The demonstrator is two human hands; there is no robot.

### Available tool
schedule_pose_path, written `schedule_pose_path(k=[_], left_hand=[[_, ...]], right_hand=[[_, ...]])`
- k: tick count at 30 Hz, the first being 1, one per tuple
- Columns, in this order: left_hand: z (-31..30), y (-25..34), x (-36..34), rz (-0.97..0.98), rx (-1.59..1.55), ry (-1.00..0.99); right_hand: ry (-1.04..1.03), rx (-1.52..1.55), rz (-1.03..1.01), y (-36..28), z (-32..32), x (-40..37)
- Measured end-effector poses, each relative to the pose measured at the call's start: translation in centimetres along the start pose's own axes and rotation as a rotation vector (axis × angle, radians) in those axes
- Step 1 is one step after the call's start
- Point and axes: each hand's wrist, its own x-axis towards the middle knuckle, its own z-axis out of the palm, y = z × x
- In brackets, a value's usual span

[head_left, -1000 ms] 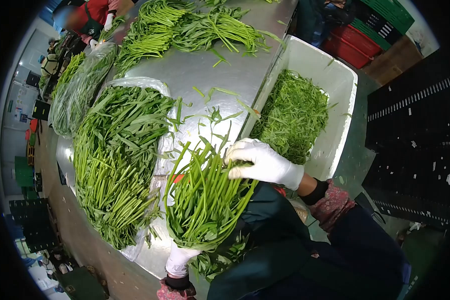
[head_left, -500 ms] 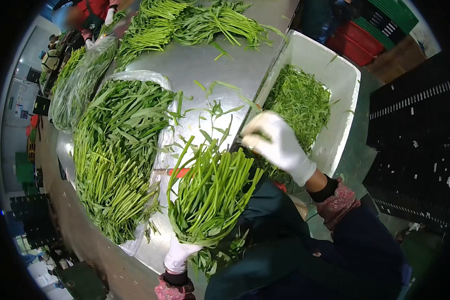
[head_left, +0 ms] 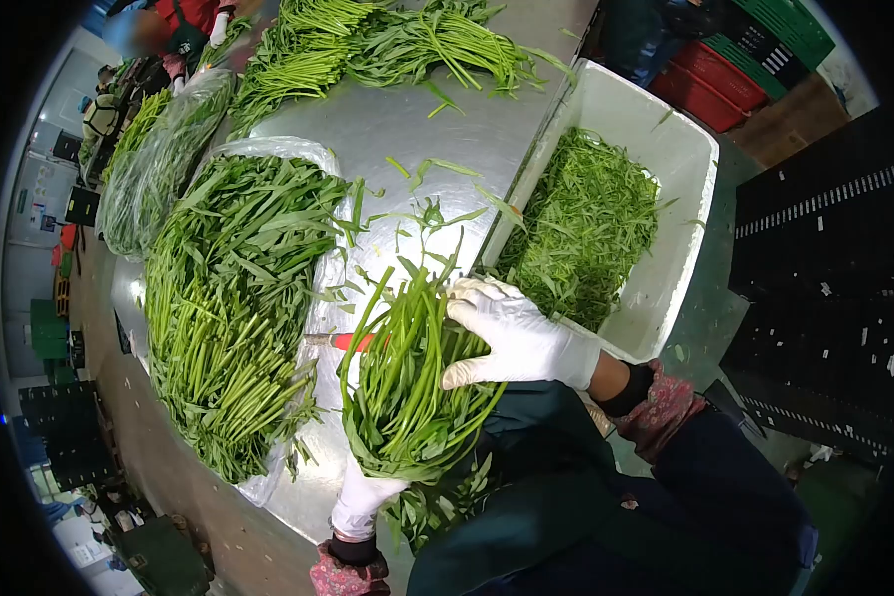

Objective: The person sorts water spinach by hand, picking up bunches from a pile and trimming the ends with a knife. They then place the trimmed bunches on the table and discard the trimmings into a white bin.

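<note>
A bunch of water spinach (head_left: 407, 387) stands over the table's near edge, cut stems up and leaves down. My left hand (head_left: 365, 494), in a white glove, is closed round its leafy lower end; the bunch hides most of the fingers. Against the right side of the stems lies my gloved right hand (head_left: 517, 338), thumb and fingers spread apart. A red-handled tool (head_left: 348, 342) rests behind the bunch, partly covered by it. To the left, a large pile of water spinach (head_left: 238, 308) lies on a clear plastic sheet (head_left: 320, 333).
A white tub (head_left: 690, 228) of loose leaves and cuttings stands right of the metal table (head_left: 427, 129). More bunches (head_left: 368, 50) lie at the back, near a plastic-wrapped bundle (head_left: 164, 169). A co-worker (head_left: 184, 30) stands at far left. Black crates (head_left: 824, 258) stand on the right.
My right hand has moved from the tub's near edge down and left onto the stems, its fingers now spread. The stems are pressed closer together. My left hand keeps its hold.
</note>
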Motion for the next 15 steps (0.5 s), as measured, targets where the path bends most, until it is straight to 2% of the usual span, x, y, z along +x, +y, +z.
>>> schedule_pose_path(k=[2,5,6,9,10,13,14,15], left_hand=[[0.1,0.5,0.3,0.01,0.091,0.007],[0.4,0.7,0.5,0.011,0.153,0.018],[0.4,0.7,0.6,0.012,0.158,0.017],[0.1,-0.4,0.9,-0.023,0.073,0.016],[0.0,-0.6,1.0,-0.039,0.011,0.021],[0.4,-0.4,0.8,-0.05,-0.125,0.05],[0.4,-0.2,0.6,-0.032,-0.07,0.051],[0.4,-0.1,0.4,-0.036,-0.066,0.05]], right_hand=[[-0.066,0.14,0.088,-0.8,-0.4,0.0],[-0.002,0.358,0.058,-1.1,-0.5,0.1],[0.072,0.478,0.086,-1.3,-0.4,0.0],[0.025,0.953,0.214,-0.9,0.9,0.3],[0.105,0.885,0.2,-1.3,1.2,0.4],[0.372,0.213,0.164,-1.9,1.5,-0.1],[0.643,-0.109,-0.053,-1.7,2.0,0.2],[0.601,-0.152,0.02,-1.0,2.1,0.3]])
